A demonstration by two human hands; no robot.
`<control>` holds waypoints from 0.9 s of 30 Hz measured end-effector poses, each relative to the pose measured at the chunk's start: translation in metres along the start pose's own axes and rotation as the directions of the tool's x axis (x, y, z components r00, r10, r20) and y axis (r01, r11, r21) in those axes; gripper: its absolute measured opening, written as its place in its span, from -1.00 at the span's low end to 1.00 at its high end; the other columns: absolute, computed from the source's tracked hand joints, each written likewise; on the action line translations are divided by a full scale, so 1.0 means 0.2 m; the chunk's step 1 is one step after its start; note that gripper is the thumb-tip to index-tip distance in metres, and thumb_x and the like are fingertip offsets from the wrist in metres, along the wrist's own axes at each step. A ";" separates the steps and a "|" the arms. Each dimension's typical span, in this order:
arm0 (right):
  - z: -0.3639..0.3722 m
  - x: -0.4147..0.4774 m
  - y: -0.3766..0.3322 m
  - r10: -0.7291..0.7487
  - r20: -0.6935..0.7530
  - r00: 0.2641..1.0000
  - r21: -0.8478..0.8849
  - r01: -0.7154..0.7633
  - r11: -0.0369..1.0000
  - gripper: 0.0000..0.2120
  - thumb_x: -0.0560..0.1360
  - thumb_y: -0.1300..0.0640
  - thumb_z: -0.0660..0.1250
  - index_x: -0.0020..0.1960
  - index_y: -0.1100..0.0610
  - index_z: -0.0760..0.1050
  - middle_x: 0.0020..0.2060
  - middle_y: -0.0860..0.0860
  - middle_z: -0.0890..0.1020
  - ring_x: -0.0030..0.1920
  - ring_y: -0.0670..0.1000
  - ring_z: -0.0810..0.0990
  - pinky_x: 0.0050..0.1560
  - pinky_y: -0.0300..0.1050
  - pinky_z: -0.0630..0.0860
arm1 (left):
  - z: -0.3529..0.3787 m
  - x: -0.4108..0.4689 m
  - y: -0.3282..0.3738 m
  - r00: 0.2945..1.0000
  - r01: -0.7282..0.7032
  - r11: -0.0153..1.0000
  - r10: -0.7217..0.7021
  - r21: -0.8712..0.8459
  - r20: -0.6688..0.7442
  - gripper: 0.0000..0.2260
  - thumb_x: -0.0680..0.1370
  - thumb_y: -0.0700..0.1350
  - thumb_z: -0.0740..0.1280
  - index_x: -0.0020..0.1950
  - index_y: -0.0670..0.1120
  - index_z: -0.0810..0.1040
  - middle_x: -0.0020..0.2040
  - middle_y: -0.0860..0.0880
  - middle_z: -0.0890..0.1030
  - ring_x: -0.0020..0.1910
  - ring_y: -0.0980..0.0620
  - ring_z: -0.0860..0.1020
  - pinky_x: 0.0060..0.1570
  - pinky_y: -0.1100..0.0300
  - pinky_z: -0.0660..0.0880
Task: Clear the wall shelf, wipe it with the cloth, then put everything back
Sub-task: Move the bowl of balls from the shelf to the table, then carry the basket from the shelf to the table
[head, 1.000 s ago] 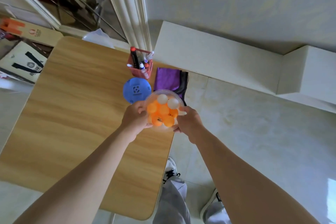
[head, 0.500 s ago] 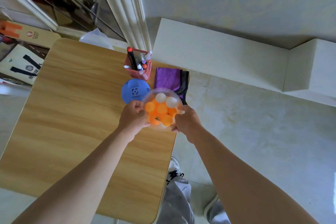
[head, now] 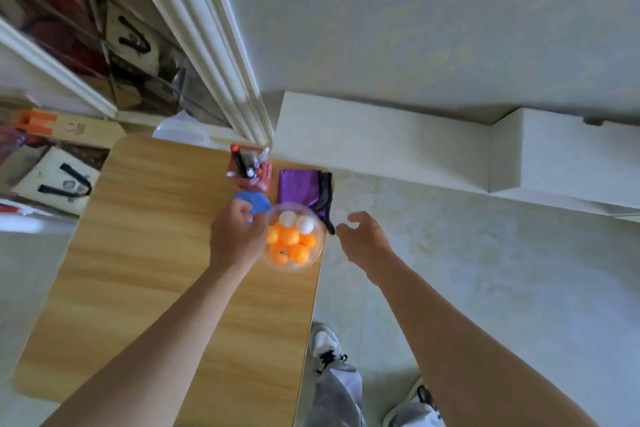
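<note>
**Head view, hands at the edge of the surface.** The left hand (head: 239, 239) hovers low with its back to the camera and its fingers curled under. It lies just beside the clear round plastic bowl (head: 292, 268) and over part of the flat blue plastic disc (head: 258, 203). Whether it grips either one cannot be told. The right hand (head: 363, 241) is off the bowl, out past the edge of the surface. Its fingers are spread and loosely bent, and it holds nothing.

The bowl stands on the light wooden surface (head: 138, 253) close to the right edge, holding orange balls (head: 289, 237) and two white balls (head: 304, 224). Beyond it lies the folded purple cloth (head: 298, 184), and left of the cloth stands the red mesh pen holder (head: 265, 178).

**Key relation.** The cloth lies ahead of both hands, past the bowl, with its long axis running away from the person toward the wall. Its dark border hangs near the edge of the surface, just beside the right fingertips, so the right hand is nearer. The white wall shelf (head: 381, 139) lies farther ahead and to the right. No item shows on its visible faces, so wiping appears to be the next step.

**Hidden or unclear.** The left fingers are concealed. The blue disc is partly covered. The shelf's right end runs out of clear view. The pens in the holder are too small to tell apart.
</note>
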State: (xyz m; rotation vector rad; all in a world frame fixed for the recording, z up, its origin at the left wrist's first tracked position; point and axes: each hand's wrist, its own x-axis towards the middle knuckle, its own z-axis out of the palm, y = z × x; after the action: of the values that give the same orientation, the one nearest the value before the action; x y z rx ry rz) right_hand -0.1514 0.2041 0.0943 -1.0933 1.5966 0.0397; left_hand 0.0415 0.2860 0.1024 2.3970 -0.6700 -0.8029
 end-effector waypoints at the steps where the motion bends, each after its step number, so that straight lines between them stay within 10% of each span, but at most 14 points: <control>1: -0.07 -0.04 -0.02 -0.013 -0.018 1.000 0.021 0.014 1.000 -0.57 0.55 0.00 0.25 0.40 -0.02 0.37 -0.09 0.03 0.61 -0.16 0.02 0.59 -0.06 -0.08 0.57 | -0.01 -0.03 0.07 0.999 -0.035 0.999 0.036 -0.029 0.013 -0.72 0.43 0.02 0.29 0.06 -0.09 0.55 -0.04 -0.01 0.60 -0.04 -0.07 0.58 0.00 0.01 0.53; 11: -0.95 -0.60 0.00 -0.103 -0.246 0.964 0.330 0.183 0.926 -0.58 0.39 -0.02 0.30 0.23 0.00 0.49 -0.10 0.06 0.65 -0.02 0.13 0.66 0.10 0.16 0.61 | 0.08 -0.66 1.12 0.909 -0.311 0.916 0.365 -0.254 0.202 -0.63 0.39 0.00 0.29 0.16 -0.06 0.53 -0.06 0.02 0.61 -0.16 0.05 0.62 -0.22 0.31 0.43; 17: -1.57 -0.90 0.18 -0.143 -0.415 0.898 0.406 0.323 0.855 -0.56 0.36 -0.03 0.28 0.23 0.01 0.49 -0.08 0.05 0.66 0.00 0.12 0.67 0.09 0.11 0.60 | 0.28 -1.19 1.61 0.821 -0.419 0.866 0.490 -0.274 0.293 -0.63 0.33 0.05 0.26 0.13 0.07 0.52 -0.07 0.09 0.59 -0.12 0.03 0.65 0.02 -0.08 0.61; 27: -2.37 -1.27 0.81 -0.097 -0.579 0.810 0.468 0.427 0.774 -0.57 0.41 0.00 0.27 0.26 0.02 0.47 -0.12 0.05 0.64 0.00 0.10 0.66 0.09 0.10 0.60 | 0.72 -2.04 2.09 0.652 -0.567 0.776 0.628 -0.277 0.425 -0.65 0.42 -0.01 0.28 0.20 0.01 0.50 -0.05 0.00 0.62 -0.18 0.03 0.62 -0.01 -0.12 0.63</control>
State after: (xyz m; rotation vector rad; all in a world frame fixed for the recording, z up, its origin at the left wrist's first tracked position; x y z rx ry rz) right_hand -0.6334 0.1906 0.3804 -0.8592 1.7265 -0.9794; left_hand -0.4579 0.1730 0.4186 1.6526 -1.4827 -1.1142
